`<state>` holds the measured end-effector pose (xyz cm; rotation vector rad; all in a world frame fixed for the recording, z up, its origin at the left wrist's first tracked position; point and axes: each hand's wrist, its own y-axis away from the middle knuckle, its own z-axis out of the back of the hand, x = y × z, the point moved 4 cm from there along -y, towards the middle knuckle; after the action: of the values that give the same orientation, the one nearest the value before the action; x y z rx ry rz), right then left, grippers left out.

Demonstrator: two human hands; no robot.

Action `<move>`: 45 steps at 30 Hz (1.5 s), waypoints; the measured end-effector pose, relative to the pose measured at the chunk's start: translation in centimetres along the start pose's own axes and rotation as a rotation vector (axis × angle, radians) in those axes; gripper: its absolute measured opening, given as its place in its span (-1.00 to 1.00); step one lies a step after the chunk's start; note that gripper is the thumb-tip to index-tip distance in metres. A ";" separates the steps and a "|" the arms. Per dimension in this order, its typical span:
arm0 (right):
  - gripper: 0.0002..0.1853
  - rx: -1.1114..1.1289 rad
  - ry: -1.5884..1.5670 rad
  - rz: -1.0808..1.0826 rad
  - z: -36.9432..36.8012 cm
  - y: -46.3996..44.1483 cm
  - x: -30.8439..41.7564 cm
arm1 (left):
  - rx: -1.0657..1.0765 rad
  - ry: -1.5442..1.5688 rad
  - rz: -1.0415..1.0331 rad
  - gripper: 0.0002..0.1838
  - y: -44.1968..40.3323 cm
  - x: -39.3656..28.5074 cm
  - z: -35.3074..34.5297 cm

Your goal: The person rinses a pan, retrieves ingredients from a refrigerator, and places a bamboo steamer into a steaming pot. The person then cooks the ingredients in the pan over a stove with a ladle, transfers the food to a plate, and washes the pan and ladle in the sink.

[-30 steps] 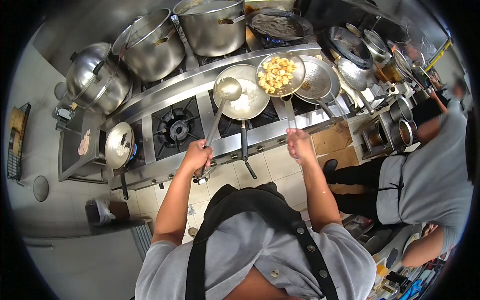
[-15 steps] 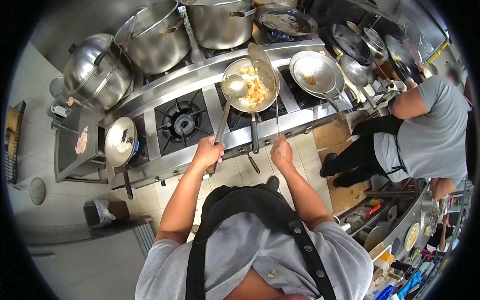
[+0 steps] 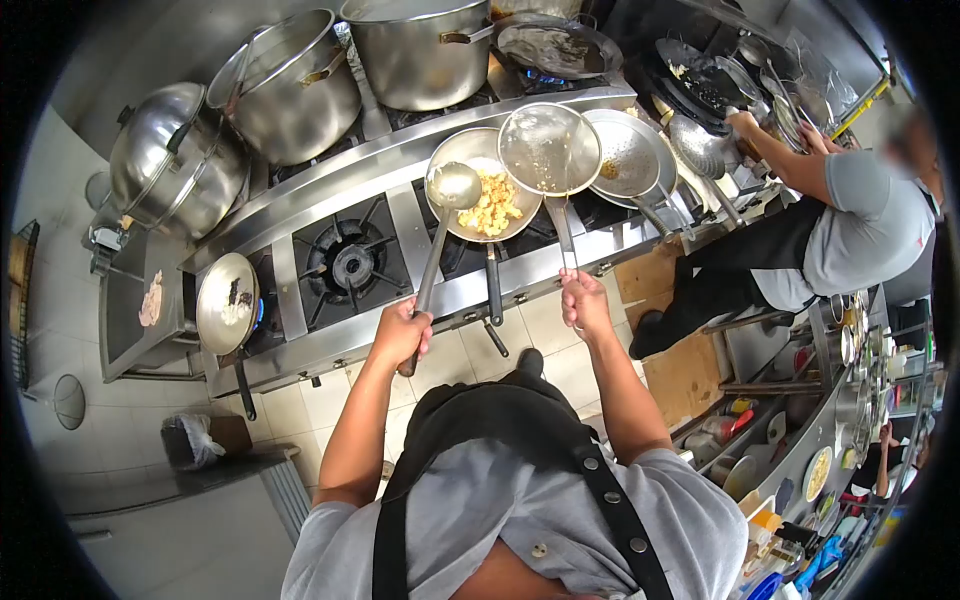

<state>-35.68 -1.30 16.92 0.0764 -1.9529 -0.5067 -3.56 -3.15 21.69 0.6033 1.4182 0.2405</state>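
The stove's front edge [image 3: 530,268] is crossing the scene, and tiled floor [image 3: 455,360] is stretching between it and the person's apron [image 3: 480,425]; a co-worker [image 3: 850,255] is standing at the right. The left hand [image 3: 402,335] is wrapping closed around the handle of a ladle [image 3: 455,186], whose bowl is sitting over the left part of a frying pan [image 3: 478,150]. The right hand [image 3: 584,302], fingers curled, is pinching the wire handle of a mesh strainer [image 3: 549,150]; the strainer is overlapping the pan's right rim, contact unclear, with crumbs [image 3: 545,187] dotting its mesh. Browned food pieces [image 3: 492,207] are lying in the pan's near part. Farther right, a perforated strainer [image 3: 625,150] is holding scraps [image 3: 609,170]. At the left, a second frying pan [image 3: 213,292] is holding white and dark food [image 3: 238,302] beside a blue flame [image 3: 260,312]. Two stockpots [image 3: 420,65] are standing on the stove's far side.
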 end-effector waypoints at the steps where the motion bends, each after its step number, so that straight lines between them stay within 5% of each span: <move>1: -0.83 0.039 -0.111 -0.038 0.8 -0.4 0.7 | 0.007 0.007 0.001 -0.79 -0.1 0.4 -0.2; 6: -0.85 0.016 -0.159 0.058 4.8 -3.0 7.0 | 0.009 0.072 -0.007 -0.89 -0.1 0.6 -2.0; 15: -0.86 -0.169 0.444 0.374 7.5 -20.4 28.2 | -0.071 0.142 0.022 -0.63 0.1 0.1 -6.3; 20: -0.77 -0.356 1.123 0.489 9.5 -35.8 34.2 | -0.164 0.161 0.044 -0.64 0.6 -0.5 -8.3; 23: -0.75 -0.433 1.211 0.411 10.4 -41.5 34.7 | -0.224 0.198 0.027 -0.59 0.9 -0.9 -9.5; 24: -0.71 -0.433 1.207 0.572 11.4 -44.6 34.0 | -0.226 0.192 0.043 -0.54 0.9 -0.7 -9.6; 32: -0.80 -0.137 0.821 0.116 7.6 -44.8 31.1 | -0.280 0.187 0.060 -0.54 0.5 -0.9 -10.8; 45: -0.92 0.166 0.403 0.047 3.0 -40.6 26.6 | -0.259 0.168 0.060 -0.58 -0.4 -0.3 -11.1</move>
<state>-56.82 -44.60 23.22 0.2204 -1.5932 -0.2718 -14.44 -0.85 21.38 0.4199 1.5010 0.5235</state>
